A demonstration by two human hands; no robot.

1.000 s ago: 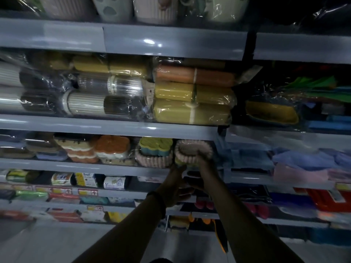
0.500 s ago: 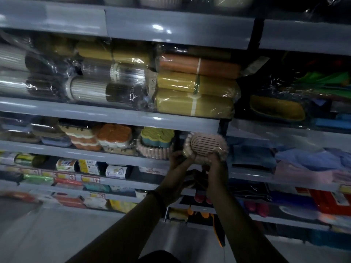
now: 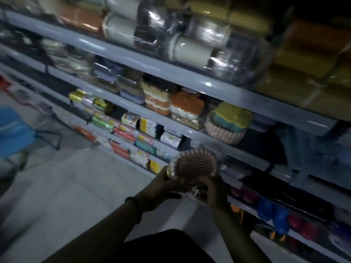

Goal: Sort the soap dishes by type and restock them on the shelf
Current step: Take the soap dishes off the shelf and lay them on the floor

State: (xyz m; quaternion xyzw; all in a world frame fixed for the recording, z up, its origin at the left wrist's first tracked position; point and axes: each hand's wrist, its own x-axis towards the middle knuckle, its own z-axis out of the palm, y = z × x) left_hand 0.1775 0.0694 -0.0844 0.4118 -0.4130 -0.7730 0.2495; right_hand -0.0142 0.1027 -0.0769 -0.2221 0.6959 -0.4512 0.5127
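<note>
left hand [image 3: 163,184] and right hand [image 3: 213,185] raised close together, both gripping.

Blue stool [image 3: 14,130] on pale floor [image 3: 66,186], boxed soap bars [image 3: 148,125], wrapped ribbed containers [image 3: 190,49]

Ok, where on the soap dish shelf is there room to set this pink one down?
One bare patch: the dark gap on the shelf just right of the ribbed pink dish with a yellow dish on top. Left of that, the orange stacks sit packed side by side, no room there.

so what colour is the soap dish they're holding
The soap dish is peachy pink, with a slotted face; head view.
</note>
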